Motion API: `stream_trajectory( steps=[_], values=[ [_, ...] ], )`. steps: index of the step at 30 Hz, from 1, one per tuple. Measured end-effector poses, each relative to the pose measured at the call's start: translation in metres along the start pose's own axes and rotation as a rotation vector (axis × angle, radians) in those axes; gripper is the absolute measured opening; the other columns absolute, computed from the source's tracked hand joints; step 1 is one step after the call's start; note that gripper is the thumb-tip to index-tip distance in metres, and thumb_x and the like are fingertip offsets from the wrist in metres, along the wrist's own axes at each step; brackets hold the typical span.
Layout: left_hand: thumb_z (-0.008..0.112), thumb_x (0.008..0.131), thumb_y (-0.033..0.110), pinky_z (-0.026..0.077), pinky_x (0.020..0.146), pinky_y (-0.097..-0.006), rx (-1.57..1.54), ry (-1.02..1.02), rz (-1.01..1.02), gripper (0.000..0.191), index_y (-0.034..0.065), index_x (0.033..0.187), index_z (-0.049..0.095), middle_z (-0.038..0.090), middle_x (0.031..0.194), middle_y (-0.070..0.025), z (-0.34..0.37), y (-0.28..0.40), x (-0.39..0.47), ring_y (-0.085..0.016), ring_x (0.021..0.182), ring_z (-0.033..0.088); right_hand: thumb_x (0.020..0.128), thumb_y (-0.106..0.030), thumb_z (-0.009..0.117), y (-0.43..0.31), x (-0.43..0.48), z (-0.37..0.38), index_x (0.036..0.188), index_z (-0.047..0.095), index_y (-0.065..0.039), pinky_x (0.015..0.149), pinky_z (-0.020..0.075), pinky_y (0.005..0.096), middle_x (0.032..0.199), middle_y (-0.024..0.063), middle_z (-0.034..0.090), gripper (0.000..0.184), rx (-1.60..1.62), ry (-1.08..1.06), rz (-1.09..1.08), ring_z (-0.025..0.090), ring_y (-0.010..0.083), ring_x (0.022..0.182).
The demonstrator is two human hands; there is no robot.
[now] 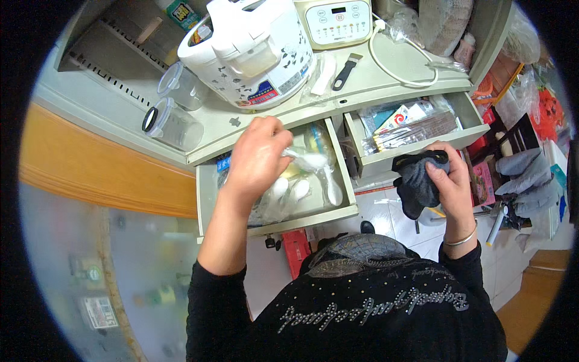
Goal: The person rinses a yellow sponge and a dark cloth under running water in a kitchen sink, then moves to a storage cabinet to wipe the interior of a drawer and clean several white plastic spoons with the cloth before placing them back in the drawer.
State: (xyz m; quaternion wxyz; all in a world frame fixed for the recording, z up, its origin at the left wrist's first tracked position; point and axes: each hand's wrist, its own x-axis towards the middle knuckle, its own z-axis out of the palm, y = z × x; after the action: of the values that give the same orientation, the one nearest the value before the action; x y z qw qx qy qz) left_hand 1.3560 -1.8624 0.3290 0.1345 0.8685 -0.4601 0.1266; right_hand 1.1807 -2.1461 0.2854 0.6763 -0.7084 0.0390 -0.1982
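Over the pulled-out left drawer [289, 225], my left hand [262, 154] pinches a white plastic spoon [312, 160] in transparent wrapping. Below it in the drawer are more white spoons, among them one wrapped spoon [334, 188] near the right wall and others in a plastic bag [282, 199]. Part of the drawer's contents is hidden behind my left hand and forearm. My right hand [450, 178] grips a bunched dark grey and black cloth [420, 181], held in front of the right drawer [420, 145], which is also pulled out.
On the worktop stand a white appliance [253, 59], a cream appliance with a control panel [338, 22], two transparent lidded containers [174, 124], a black-handled scraper [346, 72] and a white cord [402, 83]. Packaged sticks [414, 129] fill the right drawer. Keys [272, 243] hang below the left drawer.
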Motion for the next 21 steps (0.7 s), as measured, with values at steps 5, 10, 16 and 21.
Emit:
stream_trajectory(
  steps=[5,10,16,21],
  values=[
    [0.062,0.082,0.006,0.052,0.072,-0.0349,-0.856,0.16,-0.55,0.013,0.0026,0.092,0.053,0.061,0.097,-0.0138,0.003,0.006,-0.014,-0.027,0.087,0.064,0.089,-0.007,0.059,-0.005,0.011,0.018,0.109,0.055,0.001,0.078,0.0455,0.0236,0.095,0.0035,0.06,0.022,0.083,0.065,-0.063,0.054,0.0085,0.087],
    [0.054,0.091,0.006,0.055,0.072,-0.0319,-1.78,0.225,-0.738,0.028,0.0024,0.116,0.041,0.058,0.114,-0.0199,0.043,0.059,-0.013,-0.027,0.095,0.065,0.084,-0.001,0.058,-0.033,0.026,0.062,0.107,0.056,0.0,0.085,0.0448,0.0267,0.099,0.007,0.06,0.023,-0.037,0.135,-0.247,0.056,0.0145,0.094],
    [0.048,0.093,0.002,0.051,0.078,-0.0308,-2.102,0.18,-0.82,0.038,0.0064,0.13,0.046,0.056,0.118,-0.0095,0.056,0.09,-0.003,-0.017,0.098,0.06,0.063,-0.016,0.07,-0.022,0.025,0.095,0.094,0.065,-0.014,0.085,0.0475,0.0401,0.11,0.005,0.06,0.032,-0.803,-0.049,-0.777,0.053,0.0284,0.116],
    [0.057,0.088,0.003,0.047,0.072,-0.0293,-2.096,0.027,-0.644,0.042,0.0006,0.128,0.046,0.057,0.111,-0.009,0.058,0.093,-0.015,-0.018,0.092,0.06,0.064,-0.007,0.066,-0.01,0.044,0.076,0.099,0.063,-0.011,0.085,0.0482,0.0414,0.104,0.0049,0.061,0.035,-0.826,0.082,-0.768,0.055,0.0296,0.106]
  ],
)
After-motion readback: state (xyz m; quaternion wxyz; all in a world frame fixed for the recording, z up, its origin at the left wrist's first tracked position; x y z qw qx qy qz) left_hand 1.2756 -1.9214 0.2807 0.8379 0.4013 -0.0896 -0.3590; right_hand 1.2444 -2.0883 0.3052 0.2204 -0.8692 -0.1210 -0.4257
